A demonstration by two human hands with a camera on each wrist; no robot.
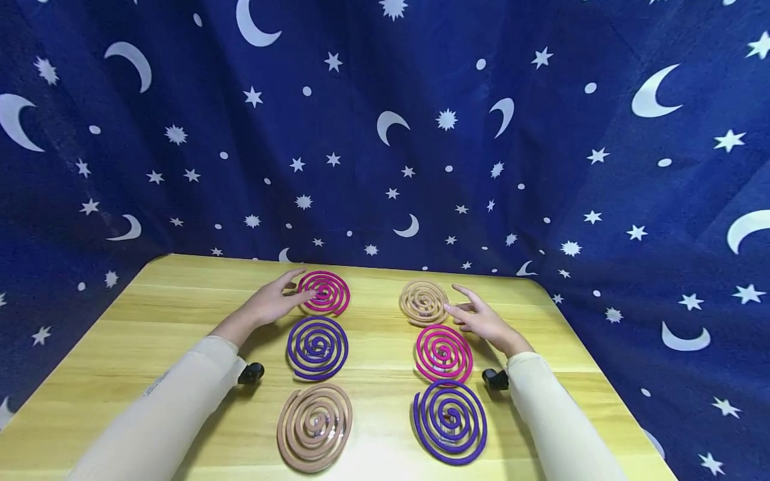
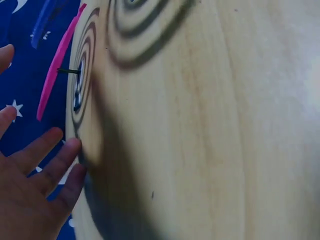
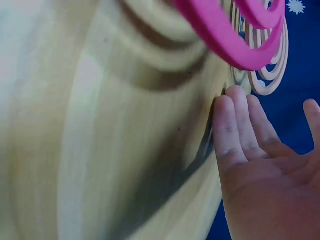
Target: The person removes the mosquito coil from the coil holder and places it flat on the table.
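Six spiral mosquito coils stand in two columns, raised over the table on small metal stands. With spread fingers, my left hand (image 1: 271, 302) is beside the magenta coil (image 1: 323, 294) at the far left, thumb over its left part. In the left wrist view that pink coil (image 2: 54, 75) shows edge-on upon its stand (image 2: 68, 71), apart from the fingers. My right hand (image 1: 486, 325), fingers extended, reaches to the right edge of the far tan coil (image 1: 424, 303); whether it touches is unclear. A pink coil (image 3: 240, 52) hangs before that hand's fingers in the right wrist view.
Nearer in the left column are a purple coil (image 1: 317, 347) and a tan coil (image 1: 315, 422). The right column has a pink coil (image 1: 444, 354) and a purple coil (image 1: 450, 419). The wooden table (image 1: 379, 381) ends at a blue star-patterned curtain (image 1: 349, 133).
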